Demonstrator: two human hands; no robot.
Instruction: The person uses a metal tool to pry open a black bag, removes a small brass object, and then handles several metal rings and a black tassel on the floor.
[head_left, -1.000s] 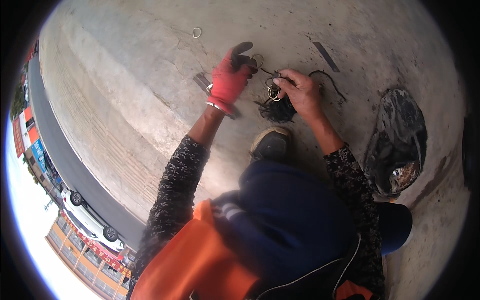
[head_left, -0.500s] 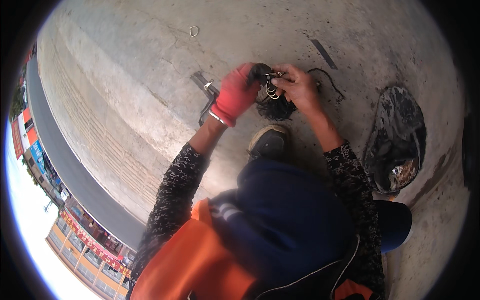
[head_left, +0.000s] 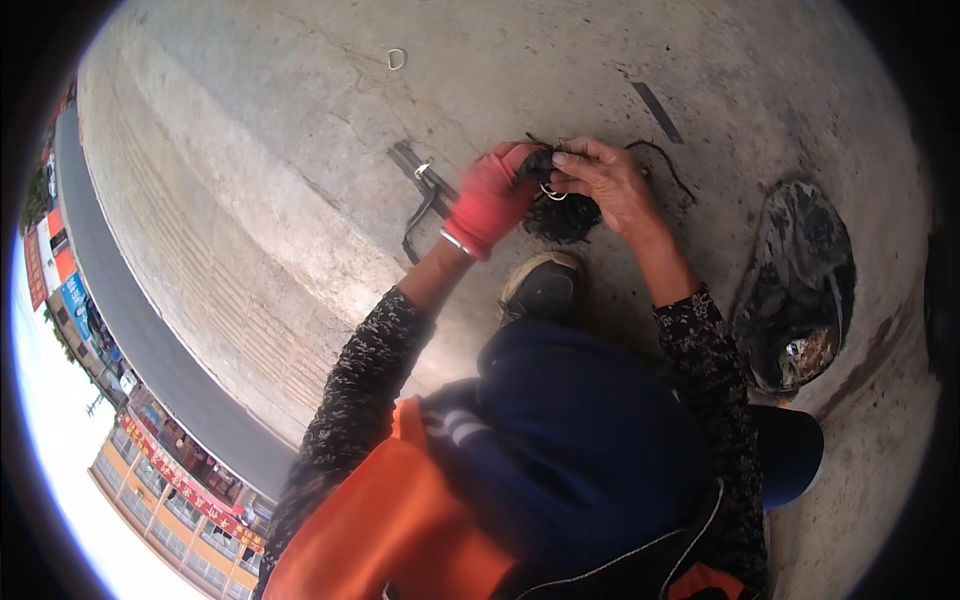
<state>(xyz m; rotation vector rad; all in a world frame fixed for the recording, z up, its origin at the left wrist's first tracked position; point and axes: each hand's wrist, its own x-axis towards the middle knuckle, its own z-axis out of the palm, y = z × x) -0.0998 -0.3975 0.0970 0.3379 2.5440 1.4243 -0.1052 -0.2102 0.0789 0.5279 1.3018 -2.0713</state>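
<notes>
My left hand (head_left: 493,197), in a red glove with dark fingertips, is closed and meets my bare right hand (head_left: 608,182) above the ground. Pale metal rings (head_left: 553,192) hang below the right fingers, which are pinched together. A thin dark end pokes up above the left fingertips; what those fingers grip is hidden. Just below both hands lies a black tangled bundle (head_left: 562,220). Left of the glove is a black strap (head_left: 432,195) on the concrete, with a small shiny metal piece (head_left: 422,171) on it.
A loose D-shaped ring (head_left: 396,59) lies farther off. Beyond my right hand are a flat dark strip (head_left: 657,112) and a black cord (head_left: 668,165). A crumpled black bag (head_left: 800,240), its mouth open, lies at right. My shoe (head_left: 541,287) stands near the bundle.
The metal rings, plainly showing between both hands before, now hang lower and are partly covered by the right fingers. Both hands stay together, the left turned slightly inward.
</notes>
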